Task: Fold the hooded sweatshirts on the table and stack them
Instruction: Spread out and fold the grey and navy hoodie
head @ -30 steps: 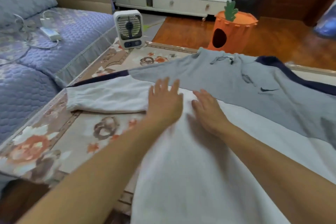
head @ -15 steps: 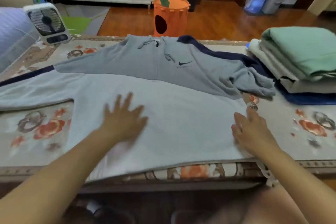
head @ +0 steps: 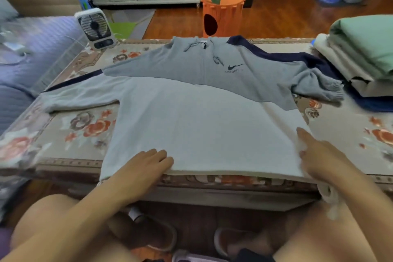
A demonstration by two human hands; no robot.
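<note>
A grey and white hooded sweatshirt lies spread face up on the table, hood end far from me and hem at the near edge. Its left sleeve stretches out flat to the left; its right sleeve is bunched up. My left hand rests flat on the hem left of centre, fingers straight on the cloth. My right hand lies on the hem's right corner, index finger stretched along the side edge. A stack of folded sweatshirts, green on top, sits at the table's right end.
A small white fan stands on the table's far left corner. An orange carrot-shaped bin is on the floor beyond the table. A blue quilted sofa borders the left side. My knees and slippers are under the near edge.
Both hands have slid across the sweatshirt's body toward me, from the chest to the hem, and spread apart. The view has swung right, bringing the folded stack into sight.
</note>
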